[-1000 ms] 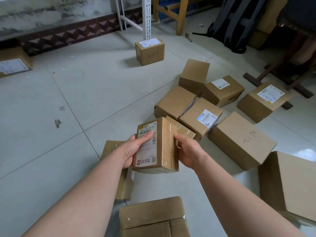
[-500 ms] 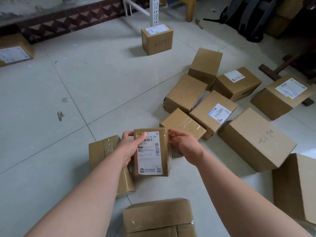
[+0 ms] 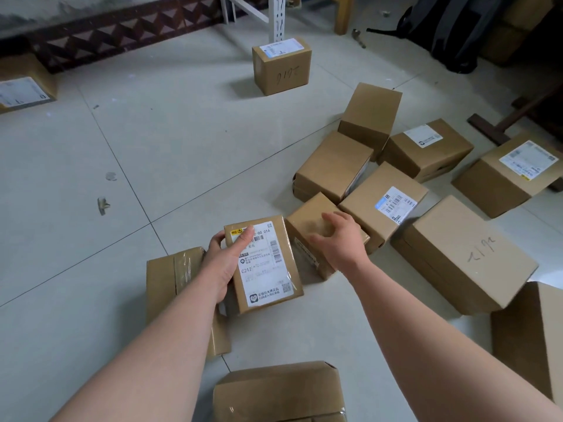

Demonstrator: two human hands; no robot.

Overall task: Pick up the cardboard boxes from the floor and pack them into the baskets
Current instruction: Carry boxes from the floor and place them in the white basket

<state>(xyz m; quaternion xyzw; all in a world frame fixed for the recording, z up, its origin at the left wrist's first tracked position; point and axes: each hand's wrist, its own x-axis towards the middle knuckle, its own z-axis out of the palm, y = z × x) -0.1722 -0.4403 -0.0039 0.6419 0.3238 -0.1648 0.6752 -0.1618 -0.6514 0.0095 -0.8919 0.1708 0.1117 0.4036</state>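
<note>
The left hand (image 3: 227, 263) grasps a small, flat brown cardboard box (image 3: 274, 287) with a glossy white printed label. Its thumb is pressed on the label's top corner and its fingers (image 3: 217, 240) are wrapped round the far edge, holding the box over the pale grey tiled floor (image 3: 152, 147). The right hand (image 3: 341, 239) arches claw-like over a neighbouring small brown tape-wrapped cardboard box (image 3: 306, 219) lying on the floor; motion blur hides whether its curled fingers grasp it.
</note>
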